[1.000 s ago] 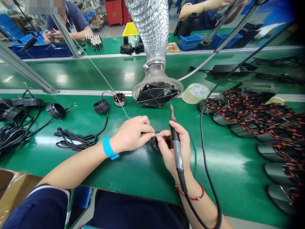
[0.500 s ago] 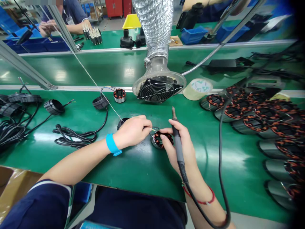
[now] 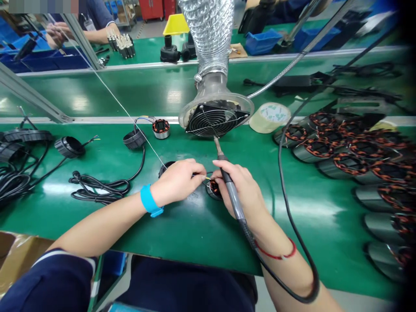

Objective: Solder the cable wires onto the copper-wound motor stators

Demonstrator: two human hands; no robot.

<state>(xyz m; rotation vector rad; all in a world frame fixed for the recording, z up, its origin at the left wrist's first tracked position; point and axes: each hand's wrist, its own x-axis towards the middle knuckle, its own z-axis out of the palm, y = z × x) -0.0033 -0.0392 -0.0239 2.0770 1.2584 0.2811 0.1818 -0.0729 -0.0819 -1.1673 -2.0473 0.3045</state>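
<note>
My right hand [image 3: 242, 186] is closed around a soldering iron [image 3: 231, 193], whose tip points up and away below the fan. Its thumb and fingertips also reach down to a motor stator [image 3: 213, 187] with copper windings, partly covering it. Just left of the stator, my left hand [image 3: 182, 180] is closed in a pinch, and thin wires [image 3: 208, 177] come out at its fingertips. Behind that hand a black plastic ring [image 3: 165, 168] is mostly hidden. A thin pale strand [image 3: 130, 116], like solder wire, slants down from the upper left to the ring and hand.
A fume extractor fan [image 3: 214, 121] hangs ahead on a foil duct. Rows of stators [image 3: 351, 164] stand at right, beside a tape roll [image 3: 270, 117]. Ringed cables [image 3: 100, 188] lie at left, near another stator [image 3: 161, 128]. Across the bench a person's hands [image 3: 60, 34] are at work.
My right hand has turned and shifted left, swinging the iron's tip left toward the fan and covering more of the stator. My left hand has stayed nearly in place, still pinched.
</note>
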